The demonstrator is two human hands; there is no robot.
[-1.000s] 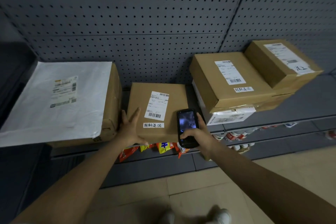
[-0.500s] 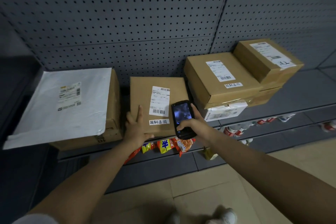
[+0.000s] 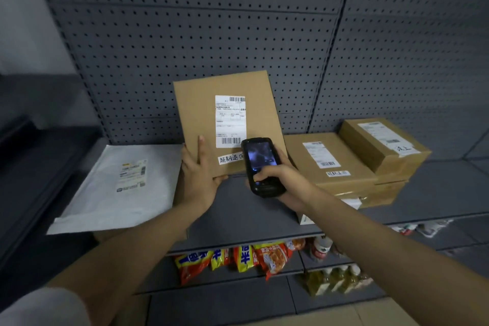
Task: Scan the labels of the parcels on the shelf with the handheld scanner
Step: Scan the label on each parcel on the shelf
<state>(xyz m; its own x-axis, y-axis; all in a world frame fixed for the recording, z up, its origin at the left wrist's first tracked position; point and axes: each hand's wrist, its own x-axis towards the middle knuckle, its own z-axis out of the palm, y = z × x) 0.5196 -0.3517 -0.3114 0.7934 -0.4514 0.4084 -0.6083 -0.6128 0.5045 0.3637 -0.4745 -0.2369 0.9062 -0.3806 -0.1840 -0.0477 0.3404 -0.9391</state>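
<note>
A flat brown cardboard parcel [image 3: 201, 111] stands tilted up above the grey shelf [image 3: 436, 193], its white barcode label [image 3: 229, 120] facing me. My left hand [image 3: 199, 173] grips its lower left corner. My right hand [image 3: 280, 176] holds the black handheld scanner [image 3: 258, 167] just in front of the parcel's lower right, screen toward me. A white mailer bag [image 3: 124, 188] with a label lies on a box at the left. Two brown boxes sit at the right: a larger one [image 3: 330, 159] and a smaller one [image 3: 383, 145] behind it.
Grey pegboard [image 3: 211, 34] backs the shelf. A lower shelf holds orange and yellow snack packets [image 3: 238, 259] and bottles [image 3: 336, 278]. A dark unit [image 3: 31, 167] stands at the left. Another flat parcel lies under the right boxes.
My left hand has lifted the middle parcel from lying flat on the shelf to standing upright. The scanner hand has risen with it. The camera view has tilted up.
</note>
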